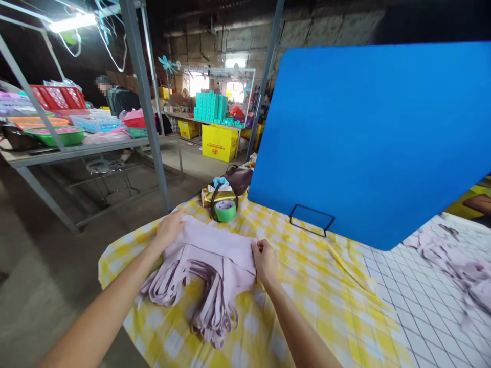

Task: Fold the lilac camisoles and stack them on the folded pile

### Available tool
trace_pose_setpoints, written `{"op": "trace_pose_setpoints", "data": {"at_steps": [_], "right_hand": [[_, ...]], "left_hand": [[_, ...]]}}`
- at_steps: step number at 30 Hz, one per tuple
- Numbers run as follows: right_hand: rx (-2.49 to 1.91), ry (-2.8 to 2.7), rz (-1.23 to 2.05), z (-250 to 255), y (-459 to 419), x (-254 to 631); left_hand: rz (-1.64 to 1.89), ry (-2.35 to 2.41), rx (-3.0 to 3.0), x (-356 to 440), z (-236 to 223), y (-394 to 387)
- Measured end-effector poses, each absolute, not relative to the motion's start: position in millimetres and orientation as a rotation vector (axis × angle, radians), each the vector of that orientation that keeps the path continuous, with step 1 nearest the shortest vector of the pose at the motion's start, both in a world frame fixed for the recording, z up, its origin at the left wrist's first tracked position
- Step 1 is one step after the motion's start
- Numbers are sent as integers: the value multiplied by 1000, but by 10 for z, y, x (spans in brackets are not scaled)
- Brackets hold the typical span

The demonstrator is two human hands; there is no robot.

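A pile of pale lilac fabric pieces [218, 248] lies on a yellow-and-white checked tablecloth [307, 286]. Long narrow straps hang from it in loose loops toward me, in two bunches. At its upper left corner, my left hand [171, 230] is closed on the cloth, with the thumb side hidden by the fabric. My right hand [266, 259] pinches the right edge between thumb and curled fingers. Between the two hands the top piece is spread fairly flat. Just beyond the pile stands a green tape roll [225, 210].
A large blue board [364, 143] stands on the table, with a thin black wire stand [312, 221] at its base. More lilac fabric [456, 266] lies at right on a white grid cloth. A dark bag [238, 179] rests behind the tape. A grey metal post [146, 102] rises at left; a person [120, 99] bends farther back.
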State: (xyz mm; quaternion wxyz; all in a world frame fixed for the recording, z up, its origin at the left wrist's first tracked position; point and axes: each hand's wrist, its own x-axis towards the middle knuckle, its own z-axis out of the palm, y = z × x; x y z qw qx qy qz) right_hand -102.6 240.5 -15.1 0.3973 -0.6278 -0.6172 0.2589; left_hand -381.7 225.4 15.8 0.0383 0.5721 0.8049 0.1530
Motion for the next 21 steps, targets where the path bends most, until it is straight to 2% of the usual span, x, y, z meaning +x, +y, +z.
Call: {"op": "trace_pose_setpoints", "data": {"at_steps": [4, 7, 9, 11, 12, 14, 18, 21], "right_hand": [[-1649, -1594, 739, 85, 1994, -785], [-1599, -1725, 1015, 299, 1334, -304], [-1231, -2005, 1684, 342, 745, 45], [-1144, -1952, 2211, 209, 122, 327], [-1243, -1887, 2230, 69, -163, 430], [-1614, -1655, 1854, -304, -607, 554], [-1733, -1496, 1654, -948, -889, 585], [-1774, -1457, 1560, -1092, -885, 593]], "left_hand": [[298, 2592, 1796, -3749, 263, 2099], [677, 2549, 1985, -3699, 391, 1895], [984, 2360, 2081, -3622, 491, 1723], [1070, 2186, 2135, -3487, 584, 1526], [1102, 2127, 2163, -3398, 618, 1427], [1115, 2031, 2229, -3193, 650, 1259], [1055, 1953, 2362, -2793, 630, 1088], [949, 1980, 2422, -2593, 636, 1029]]}}
